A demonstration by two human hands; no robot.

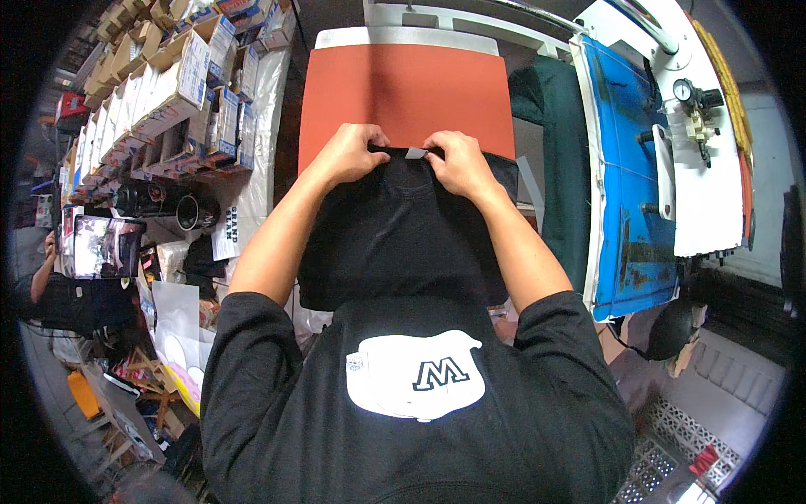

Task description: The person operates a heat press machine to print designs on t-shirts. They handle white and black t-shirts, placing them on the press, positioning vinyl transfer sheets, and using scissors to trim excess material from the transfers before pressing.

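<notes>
A black T-shirt lies spread over the near part of a flat orange-red pad, its neckline toward the far side. At the left of the collar, my left hand pinches the dark cloth between thumb and fingers. My right hand is closed on the collar's right side. A small pale label shows at the neckline, close by my right fingertips. Both forearms reach in over the shirt's sides. The fabric inside the pinches is mostly covered by my fingers.
Right of the pad stands a press with a blue-covered plate and a round gauge. Open cardboard boxes are stacked at the left. Below them are a black cylinder and a lit screen. Another person's arm shows far left.
</notes>
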